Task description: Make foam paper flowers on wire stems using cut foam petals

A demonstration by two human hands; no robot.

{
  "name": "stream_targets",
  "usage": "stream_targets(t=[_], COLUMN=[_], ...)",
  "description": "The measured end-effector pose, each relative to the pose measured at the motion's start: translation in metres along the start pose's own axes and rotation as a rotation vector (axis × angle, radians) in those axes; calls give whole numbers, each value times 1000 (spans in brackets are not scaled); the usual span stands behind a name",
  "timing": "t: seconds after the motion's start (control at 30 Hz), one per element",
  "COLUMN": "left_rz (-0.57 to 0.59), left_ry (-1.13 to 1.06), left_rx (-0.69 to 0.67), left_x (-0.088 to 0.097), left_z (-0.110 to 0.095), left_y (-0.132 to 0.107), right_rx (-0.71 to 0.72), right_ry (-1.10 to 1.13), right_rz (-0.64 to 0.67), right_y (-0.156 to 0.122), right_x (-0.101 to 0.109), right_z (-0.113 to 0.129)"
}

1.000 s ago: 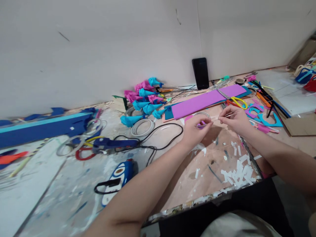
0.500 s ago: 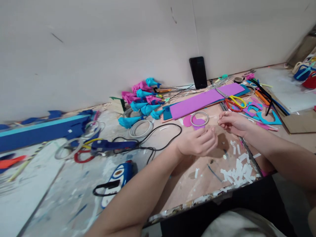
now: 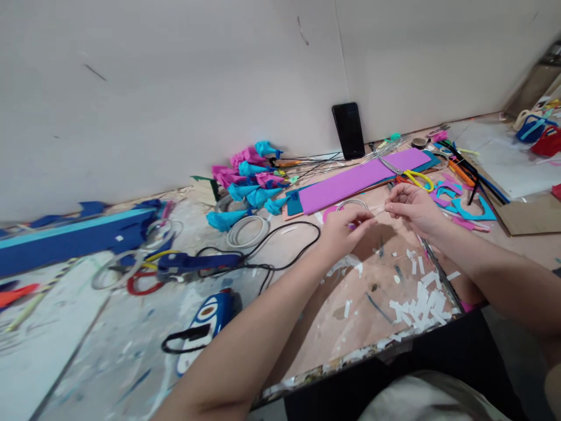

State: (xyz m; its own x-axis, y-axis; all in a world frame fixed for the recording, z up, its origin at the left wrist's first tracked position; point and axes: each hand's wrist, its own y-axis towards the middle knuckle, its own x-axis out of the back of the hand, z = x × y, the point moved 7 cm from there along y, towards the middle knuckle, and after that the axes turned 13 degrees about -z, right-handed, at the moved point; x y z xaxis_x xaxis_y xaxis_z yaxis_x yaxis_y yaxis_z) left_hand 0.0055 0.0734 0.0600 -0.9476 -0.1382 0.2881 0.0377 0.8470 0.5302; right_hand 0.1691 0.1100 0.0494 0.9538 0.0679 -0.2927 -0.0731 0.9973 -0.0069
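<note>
My left hand [image 3: 346,233] is over the pink circles and the tape ring, its thumb and fingers brought together. Just to its right, my right hand [image 3: 409,209] pinches with thumb and forefinger. A thin, whitish, see-through strip [image 3: 379,209] spans the small gap between both sets of fingertips; its exact kind is too faint to tell. Partly hidden behind my left hand lies a tape ring [image 3: 353,203] and a pink foam circle [image 3: 328,214]. Beyond my right hand, yellow-handled scissors [image 3: 418,179] rest on a purple foam strip [image 3: 350,182].
Blue and pink paper flowers [image 3: 252,181] with dark stems lie at the back. A phone [image 3: 349,130] leans on the wall. A glue gun [image 3: 197,261] with its black cable [image 3: 302,257] is left. White paper bits [image 3: 421,304] lie near the front edge.
My left hand has lifted and turned, its fingers now stretching toward my right hand. The whitish strip now shows between them. The whole view has shifted slightly.
</note>
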Motion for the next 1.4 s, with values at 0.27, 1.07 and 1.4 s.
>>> stream_targets(t=[0.27,1.07,1.4], left_rz=[-49,157,-11], left_ry=[33,-464,42], left_rx=[-172,601,103], left_x=[4,-18,2], left_z=[-8,28,2], left_y=[-5,-7,1], right_rx=[-143,135,100], right_ry=[55,-100,-129], right_rz=[10,124,26], right_y=[1,-1,-2], right_x=[1,-4,-1], right_z=[-14,4,2])
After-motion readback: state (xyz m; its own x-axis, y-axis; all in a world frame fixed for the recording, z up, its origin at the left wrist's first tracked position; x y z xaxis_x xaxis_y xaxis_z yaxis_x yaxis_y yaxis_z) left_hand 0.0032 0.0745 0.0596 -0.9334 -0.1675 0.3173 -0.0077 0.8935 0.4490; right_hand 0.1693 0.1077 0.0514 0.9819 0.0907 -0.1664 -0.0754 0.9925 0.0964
